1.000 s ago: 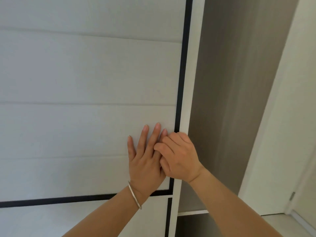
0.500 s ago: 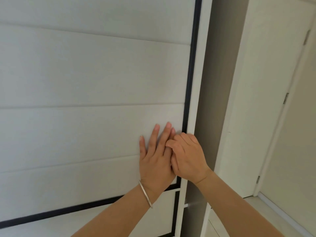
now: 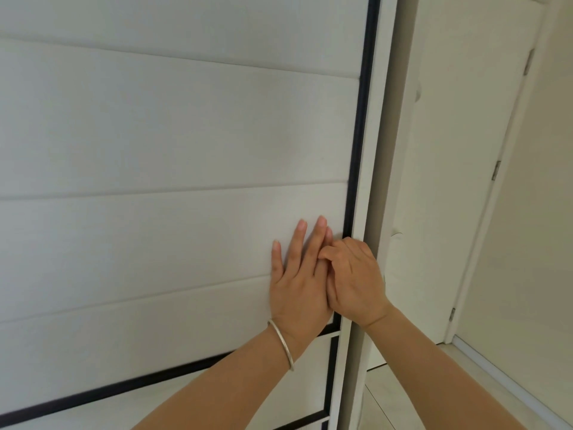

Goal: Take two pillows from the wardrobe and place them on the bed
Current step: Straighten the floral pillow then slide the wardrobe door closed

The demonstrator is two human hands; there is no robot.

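**Both hands on the wardrobe door edge, pillows not visible**

Nearest to us, two bare forearms come up from the bottom of the frame. The left wrist carries a thin silver metal bangle.

Left hand: grip wide, palm flat, fingers spread and pressed against the white, horizontally ribbed wardrobe door panel. It holds nothing; it just lies on the panel, fingertips pointing up.

Right hand: it sits just right of the left hand, touching it and partly overlapping the left index side. Its fingers curl narrow over the door's right edge, at the thin black vertical trim strip and the white door frame edge. We cannot tell how far the fingertips wrap behind the edge; they are hidden.

A second black trim strip runs across the door below the hands, slanting down to the left, with another white panel under it.

Right of the door edge we see a narrow shaded gap, then a plain white room door standing further back, with small metal hinges on its right side. Beyond that, a cream wall and a strip of pale floor with a white skirting board along it.

The two pillows do not show in this view; the wardrobe front fills most of the frame and we cannot see inside. The bed is out of view as well.
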